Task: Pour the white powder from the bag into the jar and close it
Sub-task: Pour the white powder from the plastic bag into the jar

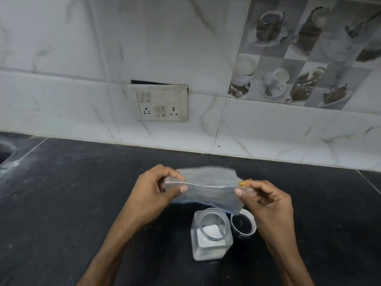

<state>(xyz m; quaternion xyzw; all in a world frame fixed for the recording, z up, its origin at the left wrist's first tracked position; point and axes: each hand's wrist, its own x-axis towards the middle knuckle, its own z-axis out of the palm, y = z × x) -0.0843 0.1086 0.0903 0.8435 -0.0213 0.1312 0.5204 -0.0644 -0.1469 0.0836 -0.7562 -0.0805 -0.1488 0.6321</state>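
Now your left hand [156,188] and right hand [266,201] stretch the clear bag [208,188] between them at lower centre of the frame. Each grip pinches one end between thumb and fingertips, the other fingers curled. The bag hangs in the air, flat and crumpled. Its lower edge is just above the jar [206,252], which stands open on the dark surface [82,193] with white powder [210,231] lying in its bottom. Just right of the jar sits the lid [242,223], rim up; your right wrist and the bag's corner cover part of it. A small orange thing [242,183] shows at your right fingertips, perhaps a rubber band, but it is too small to tell. The surface runs wide to the left and right of the jar, and back to the tiled wall [268,131] with its switch plate [161,104]. Both forearms are cut off at the bottom edge.
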